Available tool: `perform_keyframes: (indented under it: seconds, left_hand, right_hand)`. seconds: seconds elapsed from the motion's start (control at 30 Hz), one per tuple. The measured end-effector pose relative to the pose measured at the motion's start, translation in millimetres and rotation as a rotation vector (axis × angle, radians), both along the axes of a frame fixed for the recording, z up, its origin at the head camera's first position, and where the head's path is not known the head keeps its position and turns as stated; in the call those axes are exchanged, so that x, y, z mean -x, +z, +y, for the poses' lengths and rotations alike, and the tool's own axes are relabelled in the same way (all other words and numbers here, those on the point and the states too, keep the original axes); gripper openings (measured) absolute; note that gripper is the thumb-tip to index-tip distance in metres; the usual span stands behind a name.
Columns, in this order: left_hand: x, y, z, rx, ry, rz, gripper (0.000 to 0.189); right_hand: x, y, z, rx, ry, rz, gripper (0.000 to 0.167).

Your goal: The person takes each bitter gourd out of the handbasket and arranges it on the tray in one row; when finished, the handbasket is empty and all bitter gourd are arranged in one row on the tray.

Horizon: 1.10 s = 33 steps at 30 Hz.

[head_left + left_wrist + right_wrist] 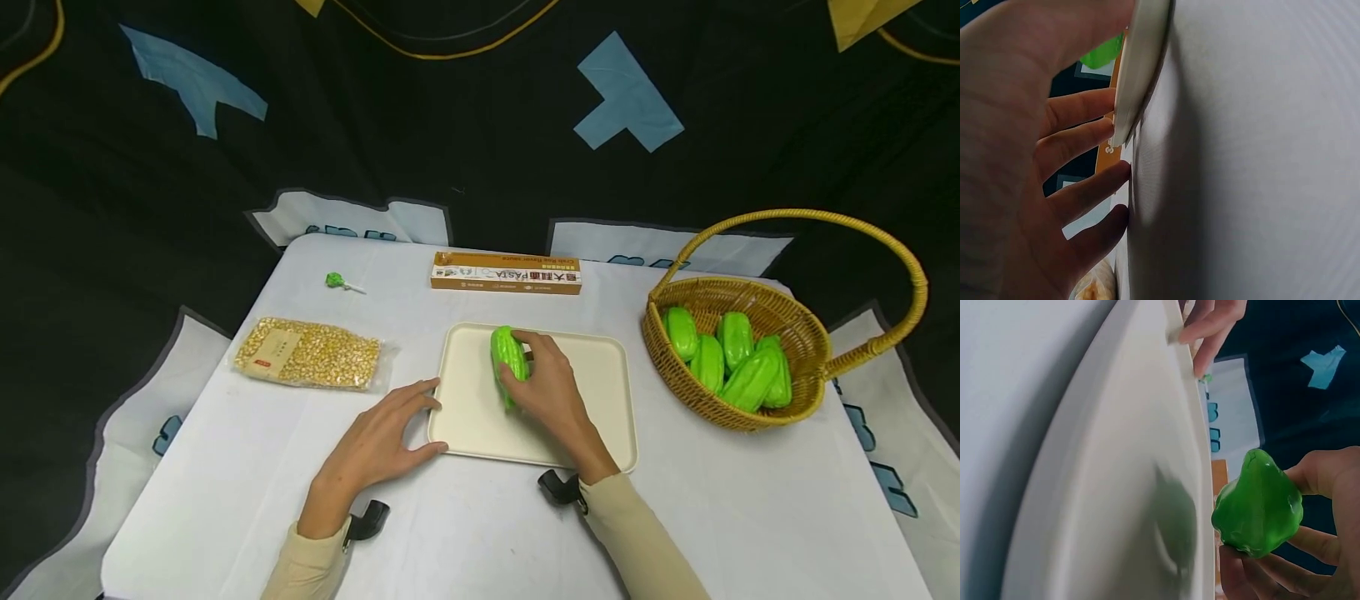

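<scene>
Thumb and fingers of the right hand (553, 390) pinch a green gourd (506, 352) above the tray (468, 421), left of its middle. The left hand (381, 440) is spread, fingers mostly straight, fingertips at the tray's left rim and thumb by the near left corner. Tray floor stretches from the gourd to the right rim, and a strip of white table (450, 533) separates that rim from the basket (682, 400), whose handle reaches past the table's right edge in the head view. A gap divides the tray's far rim from the box (506, 273); the corn bag (318, 354) lies left of the tray, near it.

From the head, the right hand covers part of the gourd, and a dark patch beside its fingers is hard to make out. The other gourds (752, 379) overlap in the basket, so their exact count is uncertain.

The left wrist view cuts off the thumb, yet shows two fingertips at the tray's side and two more close to the cloth, contact unclear. The right wrist view reveals space beneath the gourd and a dark shadow (1175, 515) on the tray floor; there the gourd hides much of the box.
</scene>
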<state>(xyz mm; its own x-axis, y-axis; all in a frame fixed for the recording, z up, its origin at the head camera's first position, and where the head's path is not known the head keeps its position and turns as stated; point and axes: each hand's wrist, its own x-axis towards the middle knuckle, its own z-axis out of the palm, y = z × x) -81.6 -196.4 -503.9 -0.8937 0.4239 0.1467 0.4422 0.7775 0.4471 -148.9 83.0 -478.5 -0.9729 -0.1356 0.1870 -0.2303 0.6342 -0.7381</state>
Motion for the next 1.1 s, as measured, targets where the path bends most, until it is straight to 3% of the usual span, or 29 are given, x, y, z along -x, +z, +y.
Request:
perform_keyframes:
  seconds: [0.33, 0.7, 1.1]
  left_hand:
    - [0.0, -1.0, 0.4, 0.0, -0.001, 0.007, 0.054]
    - [-0.8, -2.6, -0.3, -0.005, -0.011, 0.042, 0.053]
    - [-0.5, -1.6, -0.1, -0.003, -0.014, 0.05, 0.055]
  right_hand:
    - [12.1, -5.8, -29, 0.05, 0.024, -0.062, 0.056]
    - [20.1, -8.3, -59, 0.035, 0.004, -0.108, 0.056]
    - [22.4, -11.7, -68, 0.012, -0.034, -0.105, 0.064]
